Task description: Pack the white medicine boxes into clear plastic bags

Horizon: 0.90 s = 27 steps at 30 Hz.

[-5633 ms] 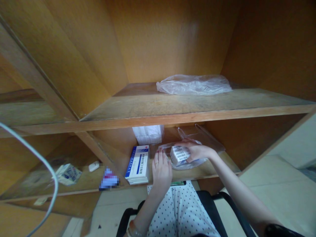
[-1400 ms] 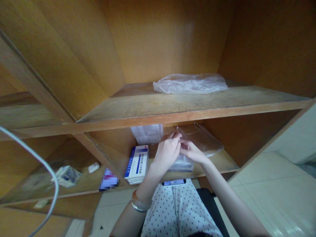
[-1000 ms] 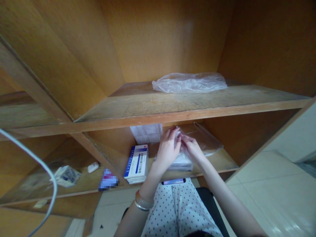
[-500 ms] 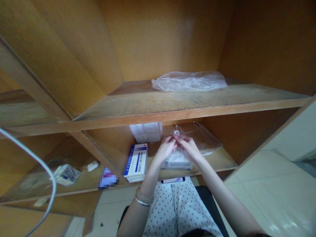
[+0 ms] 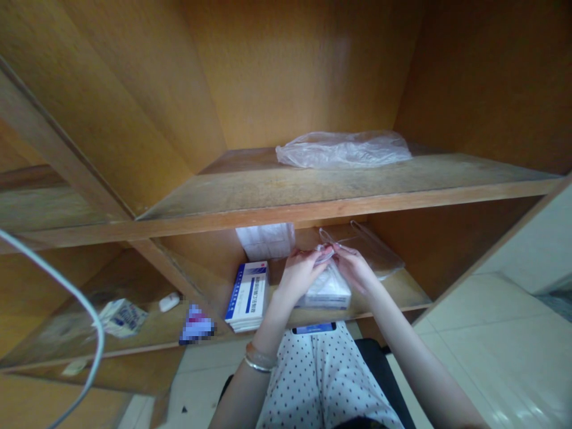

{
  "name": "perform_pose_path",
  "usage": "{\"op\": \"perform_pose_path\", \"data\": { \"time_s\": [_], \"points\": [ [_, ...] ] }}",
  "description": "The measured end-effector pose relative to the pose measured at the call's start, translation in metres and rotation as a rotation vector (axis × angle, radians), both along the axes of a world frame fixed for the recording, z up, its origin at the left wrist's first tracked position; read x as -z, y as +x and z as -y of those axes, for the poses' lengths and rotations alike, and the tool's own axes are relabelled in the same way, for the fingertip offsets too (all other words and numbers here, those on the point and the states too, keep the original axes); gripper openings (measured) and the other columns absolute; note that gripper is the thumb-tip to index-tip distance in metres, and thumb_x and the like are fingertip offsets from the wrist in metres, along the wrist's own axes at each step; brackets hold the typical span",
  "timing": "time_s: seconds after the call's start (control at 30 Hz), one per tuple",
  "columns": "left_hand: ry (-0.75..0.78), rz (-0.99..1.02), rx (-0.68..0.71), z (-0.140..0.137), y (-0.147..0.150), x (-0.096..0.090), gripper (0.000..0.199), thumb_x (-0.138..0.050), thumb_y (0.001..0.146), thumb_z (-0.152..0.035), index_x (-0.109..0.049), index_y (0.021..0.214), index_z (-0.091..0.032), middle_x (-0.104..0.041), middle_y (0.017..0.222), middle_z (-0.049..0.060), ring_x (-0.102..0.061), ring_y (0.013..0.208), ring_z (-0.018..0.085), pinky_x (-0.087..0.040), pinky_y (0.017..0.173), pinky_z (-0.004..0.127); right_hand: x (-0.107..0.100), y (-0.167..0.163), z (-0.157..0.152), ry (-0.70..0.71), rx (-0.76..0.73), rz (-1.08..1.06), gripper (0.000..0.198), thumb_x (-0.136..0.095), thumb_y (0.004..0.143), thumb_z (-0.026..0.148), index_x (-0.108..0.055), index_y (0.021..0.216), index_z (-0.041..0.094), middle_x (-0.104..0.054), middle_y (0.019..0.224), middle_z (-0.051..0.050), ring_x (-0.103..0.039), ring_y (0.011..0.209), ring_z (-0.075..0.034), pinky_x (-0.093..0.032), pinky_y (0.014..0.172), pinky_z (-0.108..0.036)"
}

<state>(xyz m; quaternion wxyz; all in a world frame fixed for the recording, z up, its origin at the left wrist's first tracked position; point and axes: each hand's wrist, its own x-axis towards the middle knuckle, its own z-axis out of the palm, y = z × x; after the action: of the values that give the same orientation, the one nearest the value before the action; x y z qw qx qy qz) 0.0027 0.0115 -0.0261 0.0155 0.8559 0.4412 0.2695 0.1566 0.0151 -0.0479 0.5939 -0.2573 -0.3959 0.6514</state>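
Observation:
My left hand (image 5: 304,267) is closed round the gathered top of a clear plastic bag (image 5: 329,275). From the right, my right hand (image 5: 353,267) pinches the same bunched plastic near the bag's neck. Inside the bag, a white box (image 5: 328,298) rests on the lower shelf below my hands. Left of my left hand lies a stack of blue-and-white boxes (image 5: 248,292) with printed labels. Behind my right hand is another flat clear bag (image 5: 378,253) with a string handle. My fingertips partly hide the bag's neck.
A crumpled clear bag (image 5: 344,150) lies on the upper shelf (image 5: 250,185). White paper (image 5: 266,241) stands at the lower compartment's back. The left compartment holds a small carton (image 5: 121,317) and a white object (image 5: 169,302). A white cable (image 5: 84,304) hangs at left; a phone (image 5: 314,328) rests on my lap.
My hands have moved slightly apart and turned, with my left hand now wrapping more of the bag's top. More of the bagged box shows beneath them. The phone screen looks bluer.

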Motion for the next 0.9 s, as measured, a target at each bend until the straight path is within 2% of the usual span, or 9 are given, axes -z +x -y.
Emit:
{"op": "perform_pose_path", "data": {
  "time_s": [0.07, 0.13, 0.23, 0.3, 0.43, 0.63, 0.8, 0.9],
  "points": [
    [-0.031, -0.006, -0.008, -0.002, -0.003, 0.001, 0.032, -0.046, 0.089, -0.044, -0.064, 0.103, -0.022, -0.07, 0.094, 0.007, -0.065, 0.082, 0.019, -0.046, 0.086, 0.037, -0.001, 0.006, 0.004, 0.069, -0.042, 0.094, 0.021, -0.071, 0.071, 0.039, -0.071, 0.079, 0.019, -0.068, 0.084, -0.004, -0.06, 0.081, -0.016, -0.044, 0.083, -0.029],
    [-0.073, -0.011, -0.012, -0.004, -0.007, 0.002, 0.03, -0.046, 0.089, -0.043, -0.066, 0.089, -0.02, -0.07, 0.084, 0.006, -0.065, 0.077, 0.019, -0.047, 0.081, 0.035, -0.005, 0.014, 0.009, 0.162, -0.125, 0.27, 0.023, -0.064, 0.079, 0.041, -0.07, 0.077, 0.019, -0.067, 0.082, -0.003, -0.059, 0.077, -0.014, -0.044, 0.079, -0.027],
    [-0.087, -0.063, -0.006, -0.002, -0.012, 0.001, 0.017, -0.051, 0.086, -0.029, -0.066, 0.085, -0.02, -0.069, 0.08, 0.004, -0.063, 0.078, 0.019, -0.046, 0.082, 0.034, -0.015, 0.024, 0.019, 0.335, -0.274, 0.62, 0.03, -0.05, 0.089, 0.041, -0.069, 0.08, 0.019, -0.066, 0.084, -0.002, -0.058, 0.078, -0.013, -0.044, 0.077, -0.027],
    [-0.077, -0.121, -0.018, 0.001, -0.014, -0.001, 0.014, -0.052, 0.083, -0.022, -0.066, 0.084, -0.021, -0.068, 0.077, 0.004, -0.062, 0.077, 0.019, -0.045, 0.083, 0.035, -0.021, 0.027, 0.026, 0.476, -0.29, 0.818, 0.031, -0.045, 0.093, 0.039, -0.069, 0.086, 0.019, -0.066, 0.09, -0.003, -0.059, 0.085, -0.015, -0.044, 0.081, -0.028],
    [-0.048, -0.185, -0.076, 0.009, -0.012, -0.008, 0.013, -0.05, 0.081, -0.021, -0.063, 0.076, -0.021, -0.066, 0.069, 0.002, -0.061, 0.071, 0.018, -0.044, 0.081, 0.034, -0.021, 0.021, 0.034, 0.694, -0.119, 1.121, 0.028, -0.04, 0.095, 0.031, -0.067, 0.099, 0.022, -0.066, 0.106, -0.005, -0.058, 0.1, -0.017, -0.042, 0.091, -0.034],
    [-0.022, -0.204, -0.199, 0.021, -0.006, -0.014, 0.015, -0.045, 0.086, -0.022, -0.059, 0.082, -0.018, -0.066, 0.074, 0.004, -0.063, 0.072, 0.019, -0.045, 0.079, 0.034, -0.004, 0.008, 0.038, 0.773, 0.21, 1.447, 0.029, -0.039, 0.094, 0.021, -0.061, 0.113, 0.025, -0.061, 0.12, -0.003, -0.053, 0.11, -0.021, -0.039, 0.094, -0.042],
    [-0.071, -0.091, -0.22, 0.028, 0.002, -0.012, 0.027, -0.034, 0.094, -0.03, -0.056, 0.099, -0.016, -0.068, 0.087, 0.007, -0.065, 0.077, 0.02, -0.047, 0.079, 0.034, 0.006, 0.001, 0.038, 0.802, 0.362, 1.514, 0.032, -0.041, 0.092, 0.017, -0.057, 0.119, 0.026, -0.058, 0.125, -0.002, -0.037, 0.127, -0.027, -0.033, 0.096, -0.045],
    [-0.156, 0.082, -0.247, 0.026, 0.003, -0.005, 0.031, -0.026, 0.096, -0.029, -0.054, 0.107, -0.018, -0.069, 0.095, 0.008, -0.066, 0.083, 0.02, -0.048, 0.078, 0.033, 0.012, -0.004, 0.037, 0.83, 0.42, 1.474, 0.034, -0.042, 0.091, 0.015, -0.057, 0.12, 0.027, -0.056, 0.129, 0.0, -0.031, 0.132, -0.027, -0.029, 0.099, -0.046]
  ]
}}
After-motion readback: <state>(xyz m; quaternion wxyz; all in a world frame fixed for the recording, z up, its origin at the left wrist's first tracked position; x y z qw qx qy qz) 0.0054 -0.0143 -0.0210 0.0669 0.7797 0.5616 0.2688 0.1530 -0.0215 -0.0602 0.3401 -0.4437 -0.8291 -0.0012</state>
